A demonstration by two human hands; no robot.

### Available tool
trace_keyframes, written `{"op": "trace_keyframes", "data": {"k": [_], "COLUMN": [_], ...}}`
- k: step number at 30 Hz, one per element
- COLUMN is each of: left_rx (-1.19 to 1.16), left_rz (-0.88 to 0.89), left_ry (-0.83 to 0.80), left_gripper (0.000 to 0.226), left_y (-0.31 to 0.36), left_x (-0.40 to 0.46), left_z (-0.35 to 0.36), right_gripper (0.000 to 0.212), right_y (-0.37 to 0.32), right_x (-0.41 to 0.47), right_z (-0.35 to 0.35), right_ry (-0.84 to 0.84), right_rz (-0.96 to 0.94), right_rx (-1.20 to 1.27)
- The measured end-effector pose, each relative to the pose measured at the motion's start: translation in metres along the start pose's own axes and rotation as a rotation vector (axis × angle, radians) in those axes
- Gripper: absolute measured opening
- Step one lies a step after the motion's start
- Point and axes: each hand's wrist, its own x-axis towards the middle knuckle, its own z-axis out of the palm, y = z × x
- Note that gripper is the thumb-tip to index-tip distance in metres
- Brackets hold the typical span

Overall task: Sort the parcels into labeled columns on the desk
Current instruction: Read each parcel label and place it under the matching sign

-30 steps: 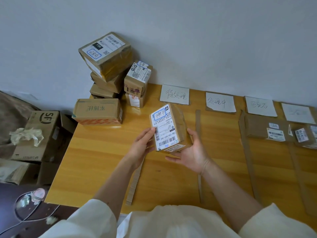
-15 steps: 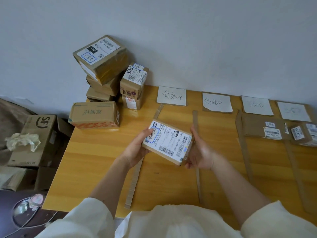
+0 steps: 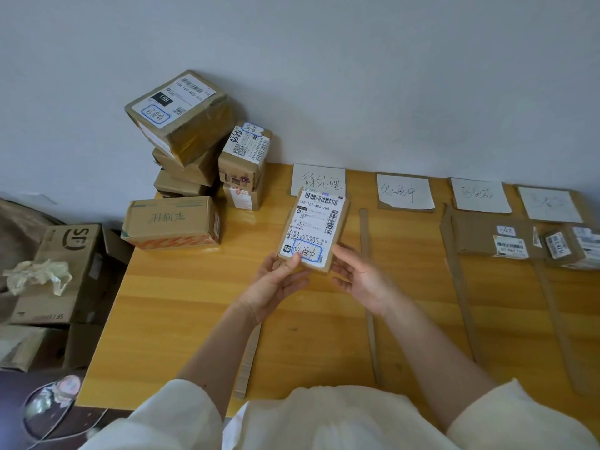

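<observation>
A small brown parcel (image 3: 315,227) with a white shipping label and a blue-framed handwritten tag is held above the wooden desk (image 3: 181,303), label facing up. My left hand (image 3: 276,284) grips its lower left corner and my right hand (image 3: 360,280) its lower right edge. Four handwritten paper labels lie along the desk's far edge: first (image 3: 319,181), second (image 3: 404,191), third (image 3: 480,194), fourth (image 3: 548,204). Cardboard strips (image 3: 368,287) mark off the columns. A flat parcel (image 3: 493,237) and a small one (image 3: 574,248) lie in the right-hand columns.
A stack of unsorted parcels (image 3: 185,131) leans against the wall at the desk's far left, with a long box (image 3: 172,222) in front. Beside the desk on the left stands an SF carton (image 3: 61,271) with crumpled paper on it.
Both hands have turned the parcel from standing on edge to lying flat and rotated it, so the handwritten tag now faces me at the near end.
</observation>
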Motion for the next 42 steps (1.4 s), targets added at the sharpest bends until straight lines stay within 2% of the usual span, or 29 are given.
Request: {"op": "trace_keyframes", "data": {"k": [2, 6, 12, 18, 25, 30, 32, 35, 38, 42], "left_rx": [-0.006, -0.009, 0.004, 0.020, 0.116, 0.227, 0.300, 0.491, 0.815, 1.253], "left_rz": [-0.002, -0.006, -0.037, -0.067, -0.099, -0.138, -0.128, -0.092, -0.045, -0.010], "left_ry": [-0.009, 0.008, 0.002, 0.011, 0.040, 0.052, 0.075, 0.150, 0.226, 0.212], "left_gripper": [0.109, 0.075, 0.074, 0.094, 0.080, 0.097, 0.093, 0.073, 0.071, 0.072], "left_y": [-0.001, -0.004, -0.008, -0.010, -0.015, -0.022, -0.025, -0.033, -0.043, -0.051], "left_x": [0.000, 0.000, 0.003, 0.008, 0.016, 0.025, 0.029, 0.037, 0.051, 0.065], "left_z": [0.001, 0.002, 0.005, 0.010, 0.021, 0.026, 0.030, 0.039, 0.041, 0.041], "right_gripper": [0.061, 0.056, 0.037, 0.039, 0.025, 0.029, 0.033, 0.032, 0.042, 0.051], "right_y": [0.001, -0.001, 0.002, 0.002, 0.004, 0.007, 0.007, 0.004, -0.002, -0.019], "right_x": [0.000, -0.003, -0.002, -0.003, -0.004, -0.006, -0.006, -0.006, -0.001, 0.013], "right_z": [0.001, 0.002, -0.003, -0.008, -0.021, -0.037, -0.047, -0.066, -0.088, -0.108], "right_ry": [-0.008, -0.015, 0.007, 0.005, 0.046, 0.141, 0.217, 0.353, 0.458, 0.535], "right_rz": [-0.002, 0.004, 0.034, 0.038, 0.058, 0.079, 0.092, 0.098, 0.092, 0.069], "right_rx": [-0.036, -0.027, -0.011, -0.011, 0.057, 0.137, 0.200, 0.325, 0.445, 0.557]}}
